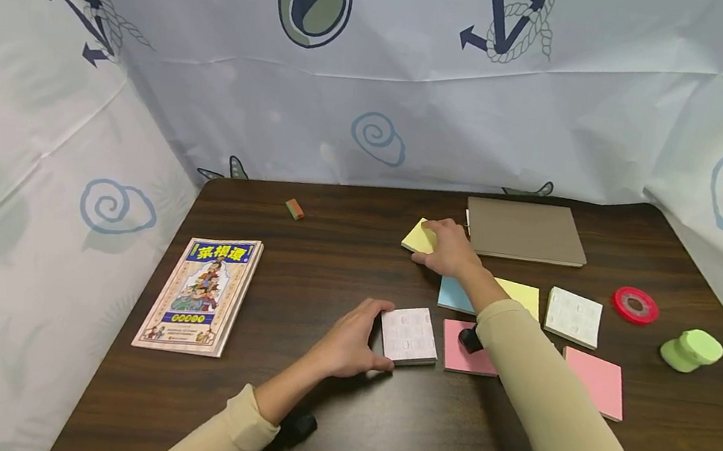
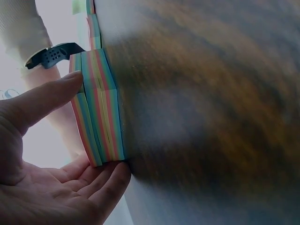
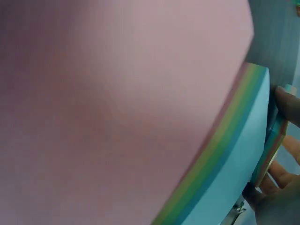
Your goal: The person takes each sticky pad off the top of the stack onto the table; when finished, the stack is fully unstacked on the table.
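My left hand [image 1: 350,341] grips a sticky note pad with a printed white top [image 1: 410,335] between thumb and fingers. The left wrist view shows coloured layers along the edges of this pad [image 2: 101,112]. Farther back, my right hand [image 1: 452,250] holds a yellow-topped sticky note pad [image 1: 418,238] near the brown notebook. Under and beside my right arm lie a blue pad [image 1: 454,295], another yellow pad [image 1: 524,295] and a pink pad [image 1: 459,354]. In the right wrist view a pink pad's surface [image 3: 117,103] fills most of the frame, and my right hand [image 3: 281,187] shows at the right.
Right of my arm are a second white pad [image 1: 573,317], another pink pad [image 1: 596,382], a red tape roll [image 1: 635,306] and a green container [image 1: 691,350]. A brown notebook [image 1: 526,232] lies at the back. On the left are a book [image 1: 198,296] and an eraser [image 1: 294,209].
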### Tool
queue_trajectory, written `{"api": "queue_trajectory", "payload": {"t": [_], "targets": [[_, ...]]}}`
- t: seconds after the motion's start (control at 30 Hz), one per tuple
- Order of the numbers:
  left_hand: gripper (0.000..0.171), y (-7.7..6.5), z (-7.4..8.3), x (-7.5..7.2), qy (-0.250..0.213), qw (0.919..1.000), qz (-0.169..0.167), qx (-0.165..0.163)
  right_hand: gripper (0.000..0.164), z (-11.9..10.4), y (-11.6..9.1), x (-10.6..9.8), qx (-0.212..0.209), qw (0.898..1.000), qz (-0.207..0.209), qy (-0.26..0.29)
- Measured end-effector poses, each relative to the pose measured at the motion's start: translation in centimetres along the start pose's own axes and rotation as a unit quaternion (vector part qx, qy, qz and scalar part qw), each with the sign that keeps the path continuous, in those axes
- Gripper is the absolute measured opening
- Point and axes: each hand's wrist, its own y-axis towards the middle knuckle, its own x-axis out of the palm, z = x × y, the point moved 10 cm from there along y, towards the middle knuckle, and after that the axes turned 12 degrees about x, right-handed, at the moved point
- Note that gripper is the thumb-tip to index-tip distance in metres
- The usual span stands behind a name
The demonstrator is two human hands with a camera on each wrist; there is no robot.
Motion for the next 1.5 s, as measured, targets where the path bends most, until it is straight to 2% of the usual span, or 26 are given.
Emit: {"api": "queue_trajectory", "payload": {"t": [0.17, 0.3, 0.47, 0.57, 0.67, 0.77, 0.9, 0.97, 1.13, 1.27, 1.5], "targets": [[0.083, -0.1, 0.1, 0.0, 0.0, 1.0, -0.001, 0.0, 0.073, -0.3, -0.2, 0.4, 0.006, 1.0, -0.004, -0.014], [0.083, -0.1, 0.0, 0.1, -0.001, 1.0, -0.001, -0.002, 0.073, -0.5, -0.5, -0.3, 0.005, 1.0, 0.003, -0.019], [0.083, -0.1, 0.0, 0.1, 0.003, 1.0, 0.002, -0.002, 0.066, -1.7, -2.0, -2.2, -0.051, 0.999, -0.008, 0.002], [0.083, -0.1, -0.1, 0.1, 0.005, 1.0, 0.002, -0.002, 0.062, -2.9, -4.0, -2.8, -0.103, 0.994, -0.04, 0.005], [0.083, -0.1, -0.1, 0.1, 0.004, 1.0, 0.0, -0.002, 0.058, -4.0, -6.9, -2.7, -0.162, 0.984, -0.081, -0.002], [0.082, -0.1, 0.0, 0.0, 0.007, 1.0, 0.0, -0.001, 0.057, -5.0, -10.3, -1.8, -0.223, 0.968, -0.117, -0.011], [0.082, -0.2, 0.2, 0.0, 0.017, 0.9999, -0.003, 0.004, 0.068, -5.6, -14.2, 0.2, -0.269, 0.951, -0.151, -0.036], [0.083, -0.2, 0.2, 0.0, 0.024, 0.9997, -0.009, 0.002, 0.076, -5.5, -15.3, 1.2, -0.276, 0.948, -0.149, -0.054], [0.086, 0.0, 0.2, 0.3, 0.058, 0.9981, -0.022, -0.001, 0.091, -4.9, -16.1, 2.3, -0.263, 0.954, -0.125, -0.067], [0.086, 0.1, 0.4, 0.5, 0.081, 0.9964, -0.024, 0.01, 0.091, -4.8, -16.2, 2.6, -0.258, 0.956, -0.12, -0.066], [0.086, 0.3, 0.8, 0.4, 0.094, 0.995, -0.025, 0.021, 0.084, -5.0, -16.5, 2.2, -0.271, 0.955, -0.094, -0.069]]}}
